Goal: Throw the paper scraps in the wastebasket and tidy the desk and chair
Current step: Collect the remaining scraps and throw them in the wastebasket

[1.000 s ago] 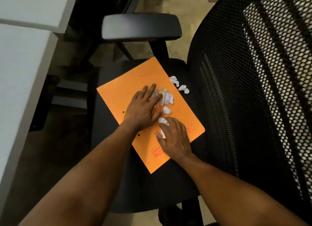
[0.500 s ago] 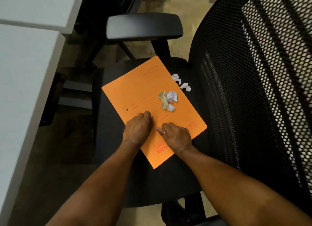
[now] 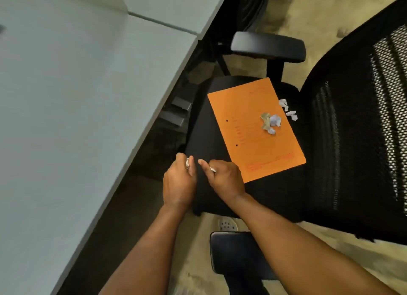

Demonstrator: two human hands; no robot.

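An orange folder (image 3: 246,140) lies on the black seat of the office chair (image 3: 209,140). A small heap of crumpled paper scraps (image 3: 271,122) rests on the folder's far half. Two more white scraps (image 3: 288,110) lie on the seat beside the folder, near the mesh backrest. My left hand (image 3: 179,181) is closed around white scraps at the seat's front edge. My right hand (image 3: 223,177) is just beside it, pinching a white scrap between its fingers. No wastebasket is in view.
A white desk (image 3: 77,118) fills the left side, its edge close to the chair seat. The far armrest (image 3: 267,47) and the near armrest (image 3: 237,254) flank the seat. The mesh backrest (image 3: 363,129) rises at the right. Beige floor lies below.
Both hands have pulled back off the folder toward the seat's front edge, carrying scraps. The view has swung left, showing more of the desk.
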